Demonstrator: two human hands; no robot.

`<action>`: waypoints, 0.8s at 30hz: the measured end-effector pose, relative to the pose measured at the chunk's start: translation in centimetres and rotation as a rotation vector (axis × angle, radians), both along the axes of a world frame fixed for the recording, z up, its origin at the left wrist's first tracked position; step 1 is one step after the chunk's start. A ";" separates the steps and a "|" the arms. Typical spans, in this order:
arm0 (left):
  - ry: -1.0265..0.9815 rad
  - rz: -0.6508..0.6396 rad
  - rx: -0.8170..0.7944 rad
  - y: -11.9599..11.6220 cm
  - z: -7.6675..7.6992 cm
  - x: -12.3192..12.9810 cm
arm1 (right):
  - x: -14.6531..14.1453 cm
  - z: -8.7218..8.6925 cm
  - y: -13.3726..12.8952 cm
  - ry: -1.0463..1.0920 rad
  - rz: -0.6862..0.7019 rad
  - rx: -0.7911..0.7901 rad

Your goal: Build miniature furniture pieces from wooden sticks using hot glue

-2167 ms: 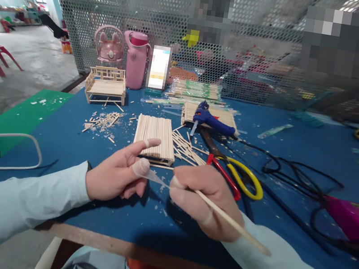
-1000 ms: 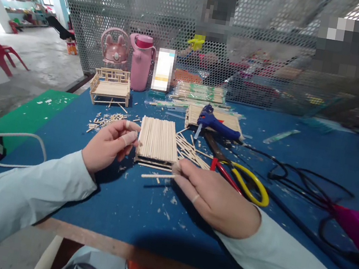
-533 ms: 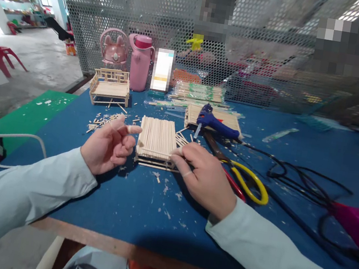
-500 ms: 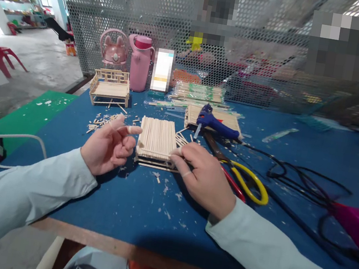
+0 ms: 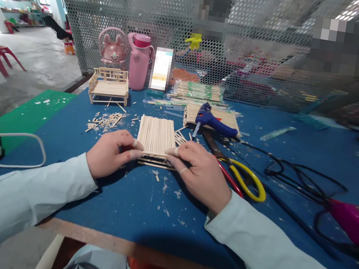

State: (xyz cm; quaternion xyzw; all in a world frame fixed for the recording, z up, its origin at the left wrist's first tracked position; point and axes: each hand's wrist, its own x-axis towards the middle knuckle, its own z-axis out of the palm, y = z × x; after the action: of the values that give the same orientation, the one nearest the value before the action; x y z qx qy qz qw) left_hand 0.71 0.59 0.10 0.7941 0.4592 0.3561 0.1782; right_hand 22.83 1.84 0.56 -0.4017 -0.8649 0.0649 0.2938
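Note:
A small platform of wooden sticks [image 5: 156,134] lies on the blue table in front of me, its top made of sticks laid side by side. My left hand [image 5: 116,151] pinches the platform's near left corner between thumb and fingers. At the near right corner, my right hand [image 5: 198,169] pinches the frame the same way. White wraps cover some fingertips. A stick runs along the near edge between both hands. Behind the right hand lie several loose sticks [image 5: 180,138]. Short cut stick pieces [image 5: 106,120] are heaped behind the left hand.
A blue glue gun [image 5: 217,124] rests on another stick panel [image 5: 191,113]. Scissors with red and yellow handles [image 5: 248,182] lie right of my right hand, near black cables [image 5: 296,171]. A miniature stick bench [image 5: 109,89], pink bottle [image 5: 138,64] and phone [image 5: 161,70] stand at the back.
My left hand has turned from half-open beside the platform to pinching its near left corner. My right hand stays at the near right corner.

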 end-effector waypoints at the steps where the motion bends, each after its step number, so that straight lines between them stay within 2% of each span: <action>1: 0.010 0.002 0.009 0.0 0.0 0.0 | 0.0 -0.1 0.0 0.002 -0.008 0.000; 5: 0.057 0.033 0.016 -0.3 -0.1 0.0 | 0.1 -0.1 -0.1 -0.003 -0.002 -0.026; 9: 0.075 0.056 0.017 -0.4 -0.2 0.1 | 0.7 1.0 -0.4 -0.034 -0.019 -0.096; 12: 0.087 0.054 0.034 -0.5 -0.2 0.2 | 1.8 2.0 -0.3 -0.045 -0.102 -0.143; 14: 0.091 0.056 0.044 -0.4 -0.2 0.1 | 2.5 2.6 0.0 -0.071 -0.189 -0.121; 17: 0.102 0.054 0.052 -0.5 -0.1 0.1 | 3.5 2.9 0.5 -0.205 -0.350 -0.130; 19: 0.111 0.053 0.055 -0.5 0.0 0.1 | 3.8 2.9 0.7 -0.316 -0.394 -0.194; 21: 0.117 0.053 0.059 -0.6 0.0 0.1 | 3.8 2.6 0.6 -0.350 -0.346 -0.228; 24: 0.121 0.051 0.061 -0.6 0.0 0.1 | 3.1 2.0 0.4 -0.250 -0.166 -0.161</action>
State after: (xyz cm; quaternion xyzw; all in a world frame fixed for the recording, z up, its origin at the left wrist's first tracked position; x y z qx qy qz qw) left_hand 0.82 -0.01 0.07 0.8074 0.4780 0.3256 0.1168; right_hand 25.98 2.19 2.59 -0.4989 -0.8506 0.0593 0.1552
